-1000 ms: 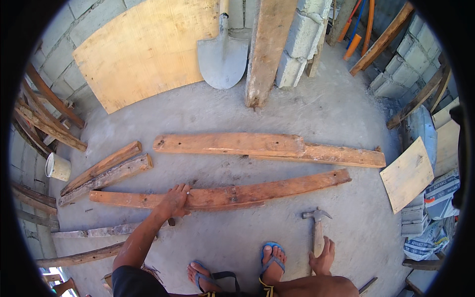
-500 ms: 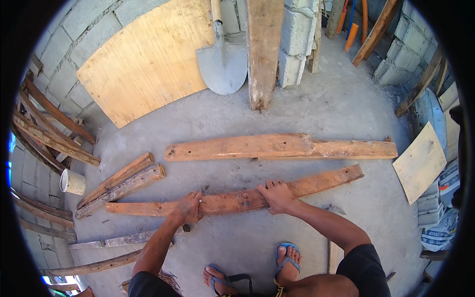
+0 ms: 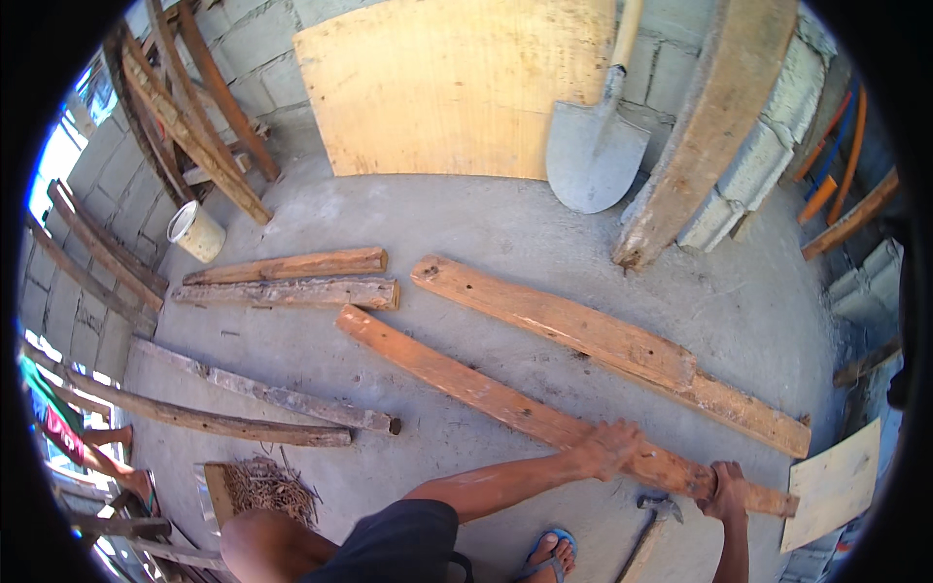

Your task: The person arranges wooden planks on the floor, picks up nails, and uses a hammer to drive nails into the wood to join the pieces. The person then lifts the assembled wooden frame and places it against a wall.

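Note:
A long reddish-brown wooden plank (image 3: 466, 381) lies at a slant across the concrete floor in front of me. My left hand (image 3: 607, 450) grips it right of its middle, the fingers laid across the top face. Close to the plank's right end, my right hand (image 3: 726, 491) is wrapped around its edge. A claw hammer (image 3: 649, 530) with a wooden handle rests on the floor just below the plank, between my arms. Beyond the plank, two more boards overlap, a longer front one (image 3: 544, 316) and a paler one (image 3: 748, 416) partly under it.
Two short timbers (image 3: 292, 291) lie at left, near a white bucket (image 3: 197, 233). Thin lumber (image 3: 243, 424) and a pile of rusty nails (image 3: 267, 491) are lower left. A shovel (image 3: 595, 155) leans by a plywood sheet (image 3: 437, 97) and a post (image 3: 709, 136). Another person's leg (image 3: 121, 466) shows far left.
My view has swung left, so the plank now slants down to the right. Both hands have shifted along it toward its right end. The hammer's head has come into clearer sight.

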{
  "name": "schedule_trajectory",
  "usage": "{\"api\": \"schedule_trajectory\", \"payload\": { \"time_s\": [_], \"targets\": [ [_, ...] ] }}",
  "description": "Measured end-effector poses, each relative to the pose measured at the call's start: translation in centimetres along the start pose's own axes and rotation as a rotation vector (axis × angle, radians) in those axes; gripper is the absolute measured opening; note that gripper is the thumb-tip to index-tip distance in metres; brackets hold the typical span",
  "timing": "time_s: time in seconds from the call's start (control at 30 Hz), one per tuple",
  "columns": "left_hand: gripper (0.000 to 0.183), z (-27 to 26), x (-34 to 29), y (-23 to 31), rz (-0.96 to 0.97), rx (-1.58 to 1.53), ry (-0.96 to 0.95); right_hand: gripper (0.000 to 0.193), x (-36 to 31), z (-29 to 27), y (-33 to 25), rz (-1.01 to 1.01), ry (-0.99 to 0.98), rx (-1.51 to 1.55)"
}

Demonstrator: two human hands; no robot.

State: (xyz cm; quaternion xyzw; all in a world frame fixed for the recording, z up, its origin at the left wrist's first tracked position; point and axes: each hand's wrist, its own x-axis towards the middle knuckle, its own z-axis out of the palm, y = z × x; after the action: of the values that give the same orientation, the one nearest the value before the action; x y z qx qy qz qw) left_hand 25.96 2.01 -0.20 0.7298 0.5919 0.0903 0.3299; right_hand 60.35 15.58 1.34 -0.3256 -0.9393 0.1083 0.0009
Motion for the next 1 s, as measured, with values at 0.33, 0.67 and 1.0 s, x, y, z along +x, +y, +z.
{"api": "schedule_trajectory", "payload": {
  "time_s": [0.33, 0.67, 1.0],
  "targets": [
    [0.078, 3.0, 1.7, 9.3, 0.259, -0.028, -0.012, 0.062, -13.5, -9.5, -2.6, 0.091, -0.127, 0.006],
    [0.073, -8.7, -6.1, -10.2, 0.06, 0.21, -0.043, 0.055, 4.9, -0.6, -12.4, 0.027, -0.09, 0.149],
    [0.07, -9.9, -2.8, -15.4, -0.029, 0.198, 0.039, 0.076, 11.9, 2.4, -10.9, 0.014, 0.016, 0.079]
  ]
}}
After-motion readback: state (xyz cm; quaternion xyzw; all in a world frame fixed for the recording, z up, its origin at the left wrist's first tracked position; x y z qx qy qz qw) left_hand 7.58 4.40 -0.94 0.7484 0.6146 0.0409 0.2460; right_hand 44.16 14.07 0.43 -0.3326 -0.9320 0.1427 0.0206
